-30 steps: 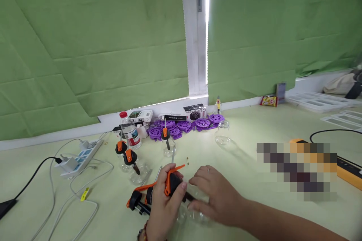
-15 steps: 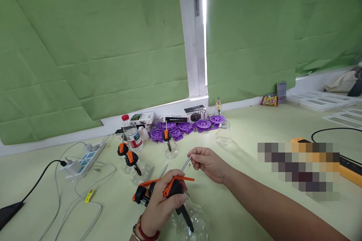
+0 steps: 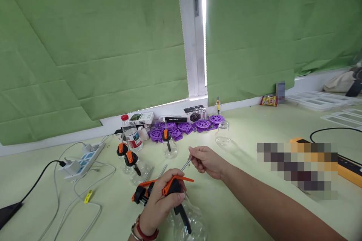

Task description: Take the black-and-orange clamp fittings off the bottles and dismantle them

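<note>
My left hand is wrapped round the black-and-orange cap of a clear glass bottle, which leans near the front of the table. A black tube reaches down from that cap into the glass. Between thumb and fingertips, my right hand pinches the end of a thin metal rod, whose other end goes behind my left fingers toward the cap. Beside my left hand lie more black-and-orange caps with metal rods, partly covered by it.
Capped glass bottles stand to the left, another further back. Behind them are a water bottle, purple plastic parts and boxes. An uncapped glass bottle stands right of these. A power strip with cables lies left.
My right hand has turned slightly at the rod's end. The glass bottle under my left hand has shifted a little to the left. Both grips are the same.
</note>
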`<state>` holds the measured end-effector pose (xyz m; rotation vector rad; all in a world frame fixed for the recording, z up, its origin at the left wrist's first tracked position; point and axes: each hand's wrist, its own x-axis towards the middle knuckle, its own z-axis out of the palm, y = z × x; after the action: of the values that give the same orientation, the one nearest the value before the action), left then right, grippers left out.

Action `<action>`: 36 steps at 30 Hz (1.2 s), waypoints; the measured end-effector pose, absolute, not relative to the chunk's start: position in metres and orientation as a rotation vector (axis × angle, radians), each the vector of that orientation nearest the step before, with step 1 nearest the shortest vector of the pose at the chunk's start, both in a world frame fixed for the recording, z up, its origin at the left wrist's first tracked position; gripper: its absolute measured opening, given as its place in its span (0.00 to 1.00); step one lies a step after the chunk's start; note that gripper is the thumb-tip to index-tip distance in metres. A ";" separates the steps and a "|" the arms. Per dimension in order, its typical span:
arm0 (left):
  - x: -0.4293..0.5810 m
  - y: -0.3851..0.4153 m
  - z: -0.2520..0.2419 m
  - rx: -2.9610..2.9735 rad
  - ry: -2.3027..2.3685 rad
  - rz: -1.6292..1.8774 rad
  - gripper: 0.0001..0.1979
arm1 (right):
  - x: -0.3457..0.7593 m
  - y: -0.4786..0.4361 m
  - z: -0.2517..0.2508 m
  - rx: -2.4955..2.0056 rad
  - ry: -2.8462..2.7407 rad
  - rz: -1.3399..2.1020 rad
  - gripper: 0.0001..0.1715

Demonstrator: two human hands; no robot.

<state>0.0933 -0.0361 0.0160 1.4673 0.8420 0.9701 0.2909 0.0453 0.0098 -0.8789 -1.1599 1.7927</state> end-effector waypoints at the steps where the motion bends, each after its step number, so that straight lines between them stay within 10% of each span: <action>1: 0.093 -0.036 0.016 1.467 0.840 0.969 0.19 | 0.291 0.046 0.009 -0.884 -1.170 1.774 0.22; 36: 0.081 -0.015 0.031 0.531 0.664 1.284 0.13 | 0.297 0.082 -0.013 -0.999 -1.595 1.017 0.06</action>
<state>0.0815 -0.0154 0.0309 0.5307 0.6643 1.2843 0.2971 0.0823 -0.0125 -0.9985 -1.5950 1.0169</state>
